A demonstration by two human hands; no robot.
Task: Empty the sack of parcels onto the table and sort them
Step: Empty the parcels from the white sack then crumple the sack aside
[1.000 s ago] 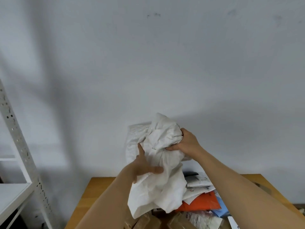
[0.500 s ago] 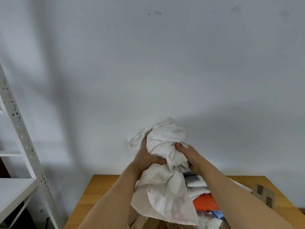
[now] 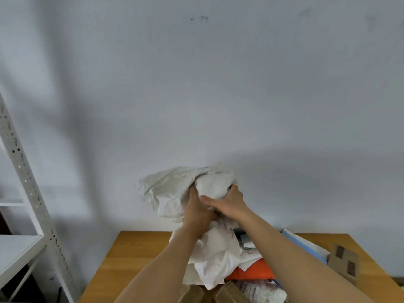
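The white sack (image 3: 175, 191) is crumpled into a bundle in the air above the wooden table (image 3: 131, 259). My left hand (image 3: 197, 215) grips its lower middle, and my right hand (image 3: 227, 203) clutches the upper right bunch, the two hands touching. Under the hanging cloth lies a pile of parcels: an orange mailer (image 3: 253, 273), white mailers (image 3: 249, 256), a blue-edged envelope (image 3: 306, 246), brown taped boxes (image 3: 229, 294) and a printed plastic bag (image 3: 262, 289). My forearms hide part of the pile.
A flat cardboard box (image 3: 344, 262) lies at the table's right side. A white metal shelf rack (image 3: 24, 178) stands to the left of the table. A plain grey-white wall (image 3: 218, 84) rises behind the table's far edge.
The loose sack has been gathered into a tighter bundle. My left hand went from an open hold on the cloth to a firm grip beside my right hand. The view tilted down slightly.
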